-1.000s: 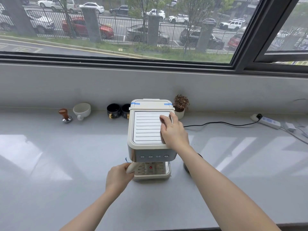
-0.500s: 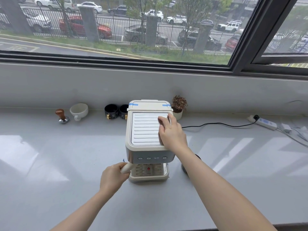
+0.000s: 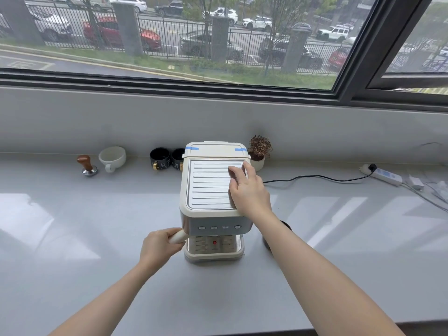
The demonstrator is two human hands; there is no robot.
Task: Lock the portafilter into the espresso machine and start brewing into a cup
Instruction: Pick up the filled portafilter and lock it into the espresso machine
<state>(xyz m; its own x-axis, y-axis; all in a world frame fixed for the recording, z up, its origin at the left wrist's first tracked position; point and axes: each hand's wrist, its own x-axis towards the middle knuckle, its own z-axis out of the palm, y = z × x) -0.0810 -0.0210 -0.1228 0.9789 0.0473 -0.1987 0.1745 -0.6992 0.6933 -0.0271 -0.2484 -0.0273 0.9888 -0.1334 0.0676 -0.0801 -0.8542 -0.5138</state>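
A cream espresso machine stands mid-counter, its ribbed metal top facing me. My right hand lies flat on the right side of that top, fingers spread. My left hand is closed around the cream portafilter handle, which sticks out to the left from under the machine's front. The portafilter's basket is hidden beneath the machine head. The drip tray with a red dot carries no cup. A white cup and two black cups stand by the back wall.
A wooden-handled tamper stands left of the white cup. A small potted plant is behind the machine's right corner. A black cable runs to a power strip at right. A dark round object is partly hidden behind my right forearm.
My left hand with the portafilter handle has stayed to the left of the machine front, shifting only slightly. My right hand stays pressed on the top. The camera view has drifted a little.
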